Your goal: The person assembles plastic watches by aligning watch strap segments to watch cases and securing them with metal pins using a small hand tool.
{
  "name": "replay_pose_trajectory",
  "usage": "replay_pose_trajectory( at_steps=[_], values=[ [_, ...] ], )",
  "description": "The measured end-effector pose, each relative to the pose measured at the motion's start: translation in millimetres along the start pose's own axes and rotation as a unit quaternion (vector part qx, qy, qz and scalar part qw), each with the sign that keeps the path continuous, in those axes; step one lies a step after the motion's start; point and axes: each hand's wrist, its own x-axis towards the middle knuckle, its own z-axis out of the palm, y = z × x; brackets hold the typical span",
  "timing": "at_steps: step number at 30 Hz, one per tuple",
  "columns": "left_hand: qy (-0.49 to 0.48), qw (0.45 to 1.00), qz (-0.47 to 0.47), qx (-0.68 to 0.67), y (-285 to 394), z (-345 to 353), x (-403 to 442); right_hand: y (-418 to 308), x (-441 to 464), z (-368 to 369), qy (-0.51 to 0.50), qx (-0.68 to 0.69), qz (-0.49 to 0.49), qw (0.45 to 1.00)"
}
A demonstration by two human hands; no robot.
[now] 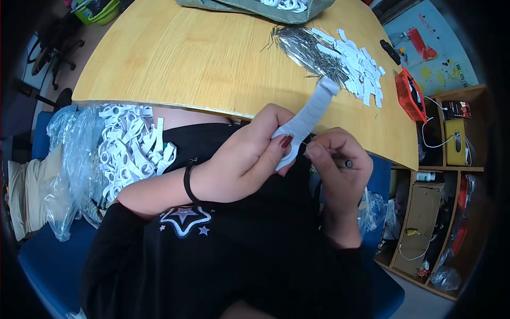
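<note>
My left hand (241, 151) grips a white fabric strap (309, 114) with a ring-shaped end, its thumb pressed on the ring. The strap's free end sticks up over the table's front edge. Just right of the ring, my right hand (342, 162) pinches a thin pin-like piece against it; the fingers curl inward and a small dark cylinder shows between them. On the table lie a pile of thin metal pins (308, 50) and a heap of small white pieces (361, 66). Many similar white straps (130, 146) are piled beside my left forearm.
A grey-green bag (287, 13) with white pieces stands at the wooden table's (175, 58) far edge. An orange basket (409, 95) and a black object (390, 52) are at its right side. Wooden shelves (451, 170) stand at right, clear plastic bags (74, 159) at left.
</note>
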Motion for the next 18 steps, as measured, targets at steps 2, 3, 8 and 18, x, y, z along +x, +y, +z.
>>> replay_pose_trajectory(
  at_steps=[2, 3, 8, 18],
  values=[
    [-0.005, 0.999, 0.017, 0.031, 1.8, 0.1, -0.2, 3.0, -1.4, 0.1, -0.002, 0.03, 0.015, 0.999],
    [-0.006, 0.999, 0.022, 0.035, 1.7, -0.1, -0.1, 4.1, -1.5, -0.7, -0.004, 0.008, -0.005, 1.0],
    [-0.007, 0.999, 0.048, 0.0, -1.5, 3.5, -1.9, -0.1, -5.1, 0.6, 0.002, 0.023, 0.012, 1.0],
    [-0.003, 0.998, 0.059, 0.026, -4.6, 1.4, 0.1, 4.5, -4.4, 3.0, 0.015, -0.051, -0.069, 0.996]
  ],
)
